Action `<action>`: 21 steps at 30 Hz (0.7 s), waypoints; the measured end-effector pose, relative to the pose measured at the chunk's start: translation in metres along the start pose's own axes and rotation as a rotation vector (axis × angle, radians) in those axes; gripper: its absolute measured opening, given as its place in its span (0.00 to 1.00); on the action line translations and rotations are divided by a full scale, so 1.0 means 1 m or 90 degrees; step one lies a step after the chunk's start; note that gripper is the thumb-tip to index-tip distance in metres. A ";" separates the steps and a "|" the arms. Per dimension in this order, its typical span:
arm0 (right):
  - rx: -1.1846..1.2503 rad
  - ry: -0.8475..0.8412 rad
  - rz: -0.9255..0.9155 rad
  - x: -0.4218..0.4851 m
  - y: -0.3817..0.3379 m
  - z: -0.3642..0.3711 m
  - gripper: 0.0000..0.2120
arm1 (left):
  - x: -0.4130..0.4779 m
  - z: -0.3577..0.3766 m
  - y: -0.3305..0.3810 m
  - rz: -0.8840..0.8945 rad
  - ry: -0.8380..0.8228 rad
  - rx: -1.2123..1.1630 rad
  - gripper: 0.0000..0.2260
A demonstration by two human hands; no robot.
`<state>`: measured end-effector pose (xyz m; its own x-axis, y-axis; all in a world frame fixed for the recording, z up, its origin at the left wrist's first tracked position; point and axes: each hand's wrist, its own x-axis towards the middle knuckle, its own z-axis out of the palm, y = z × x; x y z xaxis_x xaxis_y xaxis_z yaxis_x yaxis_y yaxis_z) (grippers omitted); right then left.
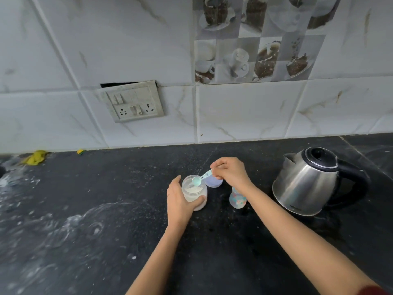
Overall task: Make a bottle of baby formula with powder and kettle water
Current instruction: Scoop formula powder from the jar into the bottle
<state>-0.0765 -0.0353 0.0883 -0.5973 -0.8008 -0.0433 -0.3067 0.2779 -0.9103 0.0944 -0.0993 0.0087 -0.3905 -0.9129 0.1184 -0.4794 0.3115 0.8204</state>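
Note:
A clear jar of white formula powder (192, 191) stands open on the black counter. My left hand (179, 201) grips its side, thumb across the front. My right hand (229, 170) pinches the handle of a small teal scoop (198, 180), whose bowl hangs over the jar's mouth. The jar's pale purple lid (212, 182) lies just behind and to the right of the jar. A small baby bottle (237, 199) with a coloured print stands under my right wrist, partly hidden by it. The steel kettle (310, 182) with a black handle and lid stands at the right.
The black counter (106, 209) carries white powdery smears on its left half. A yellow cloth (36, 157) and a small yellow scrap (80, 151) lie by the tiled wall. A switch and socket plate (133, 102) is set in the wall.

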 end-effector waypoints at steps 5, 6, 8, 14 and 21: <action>-0.179 -0.109 -0.102 0.013 -0.003 0.031 0.06 | 0.007 0.005 -0.007 0.002 -0.036 0.003 0.36; -0.197 -0.133 -0.106 0.015 -0.002 0.036 0.06 | 0.007 0.006 -0.008 0.006 -0.035 0.001 0.36; -0.230 -0.166 -0.113 0.018 0.003 0.044 0.05 | 0.006 0.008 -0.009 0.007 -0.032 0.005 0.36; -0.275 -0.178 -0.120 0.018 0.013 0.048 0.10 | 0.006 0.010 -0.009 0.004 -0.022 0.001 0.35; -0.220 -0.108 -0.176 0.011 0.007 0.020 0.10 | 0.003 0.009 -0.002 -0.002 -0.008 0.019 0.40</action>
<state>-0.0701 -0.0526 0.0734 -0.3375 -0.9371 0.0886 -0.6826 0.1788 -0.7086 0.0868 -0.1001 0.0021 -0.3990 -0.9104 0.1092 -0.5035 0.3171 0.8037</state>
